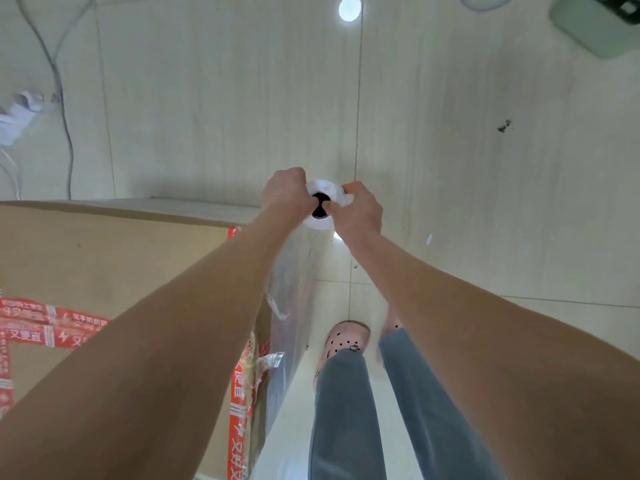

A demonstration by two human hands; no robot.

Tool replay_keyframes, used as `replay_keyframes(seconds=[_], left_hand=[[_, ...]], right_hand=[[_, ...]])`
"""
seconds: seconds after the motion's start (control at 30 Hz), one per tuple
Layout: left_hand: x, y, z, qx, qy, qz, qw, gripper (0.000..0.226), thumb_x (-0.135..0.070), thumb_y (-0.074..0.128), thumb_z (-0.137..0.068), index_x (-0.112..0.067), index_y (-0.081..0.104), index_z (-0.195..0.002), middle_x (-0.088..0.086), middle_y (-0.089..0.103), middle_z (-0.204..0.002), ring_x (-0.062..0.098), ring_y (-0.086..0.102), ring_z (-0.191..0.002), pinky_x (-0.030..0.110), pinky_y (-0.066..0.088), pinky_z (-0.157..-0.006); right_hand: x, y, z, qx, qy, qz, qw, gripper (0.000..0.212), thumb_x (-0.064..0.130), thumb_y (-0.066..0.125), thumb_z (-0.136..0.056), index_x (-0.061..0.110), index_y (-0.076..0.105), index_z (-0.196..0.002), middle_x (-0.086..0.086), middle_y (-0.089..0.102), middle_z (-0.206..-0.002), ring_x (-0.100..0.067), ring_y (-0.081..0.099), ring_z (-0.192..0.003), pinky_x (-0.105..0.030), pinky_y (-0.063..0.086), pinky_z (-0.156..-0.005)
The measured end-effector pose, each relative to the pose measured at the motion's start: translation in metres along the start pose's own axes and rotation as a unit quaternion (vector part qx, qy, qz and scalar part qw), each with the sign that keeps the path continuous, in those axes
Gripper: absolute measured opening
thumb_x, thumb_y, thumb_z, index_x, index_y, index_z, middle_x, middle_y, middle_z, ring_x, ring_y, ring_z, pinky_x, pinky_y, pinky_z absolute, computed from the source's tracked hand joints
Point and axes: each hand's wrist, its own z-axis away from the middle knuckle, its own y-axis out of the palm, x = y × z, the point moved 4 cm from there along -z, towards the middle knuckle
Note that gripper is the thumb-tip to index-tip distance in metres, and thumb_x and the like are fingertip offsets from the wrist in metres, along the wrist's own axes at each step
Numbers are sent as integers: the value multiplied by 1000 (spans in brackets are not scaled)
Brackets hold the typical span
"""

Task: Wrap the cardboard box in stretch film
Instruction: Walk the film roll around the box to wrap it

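Observation:
A large cardboard box (104,258) with red printed tape fills the lower left of the head view. Past its far right corner stands an upright roll of stretch film (320,223), seen from its top end with a dark core hole. My left hand (285,192) grips the roll's top from the left. My right hand (358,209) grips it from the right, thumb at the core hole. A clear sheet of film (292,306) runs from the roll down along the box's right side.
Pale tiled floor (450,168) spreads beyond and to the right of the box. My legs in grey trousers and pink clogs (341,344) stand right of the box. Cables (62,109) and white scraps lie at far left; a green object (595,22) sits top right.

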Motion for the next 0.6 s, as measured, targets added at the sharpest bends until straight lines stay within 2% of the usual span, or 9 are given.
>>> replay_keyframes(seconds=[0.07,0.13,0.3,0.37,0.47,0.53,0.6], left_hand=[[1,1,-1,3,-6,2,1000,21,-21,61,-82,-10,56,-99,11,58,-99,28,56,-91,31,39,-66],[1,0,0,5,-8,3,1000,25,-21,61,-82,-9,56,-103,12,59,-104,29,57,-97,30,39,-68],[2,-1,1,23,7,-14,1000,28,-19,61,-85,-7,53,-109,14,60,-108,28,55,-90,31,40,-67],[0,-3,1,27,38,-37,998,33,-17,60,-87,-8,50,-117,14,59,-111,31,58,-97,34,43,-69],[-13,-6,-4,15,126,-85,988,42,-13,56,-86,-13,45,-127,9,58,-115,31,59,-103,36,45,-73],[-21,-10,-10,7,181,-121,976,36,-14,54,-86,-14,49,-121,7,57,-113,30,59,-100,36,45,-72],[-22,-16,-17,7,196,-125,973,26,-14,53,-85,-12,54,-111,8,59,-107,30,59,-96,35,43,-69]], right_hand=[[2,2,1,1,6,2,1000,16,18,59,-87,23,52,-100,5,54,-87,-18,55,-75,-25,39,-52],[5,3,0,5,11,1,1000,15,16,58,-87,24,50,-97,6,53,-84,-18,55,-74,-23,38,-51],[8,4,-1,9,31,-5,999,20,13,59,-87,21,54,-104,6,54,-87,-18,56,-77,-27,43,-64],[8,6,-2,16,34,5,999,18,15,59,-88,22,53,-103,5,55,-89,-14,55,-72,-26,44,-63],[14,4,-6,10,35,22,999,16,19,58,-89,23,54,-103,6,54,-87,-9,51,-66,-20,36,-52],[22,2,-10,8,22,59,998,21,21,57,-89,23,57,-109,5,55,-91,-13,52,-71,-20,34,-52],[32,3,-15,10,16,103,995,29,20,58,-87,24,58,-116,4,57,-96,-17,54,-81,-22,37,-63]])
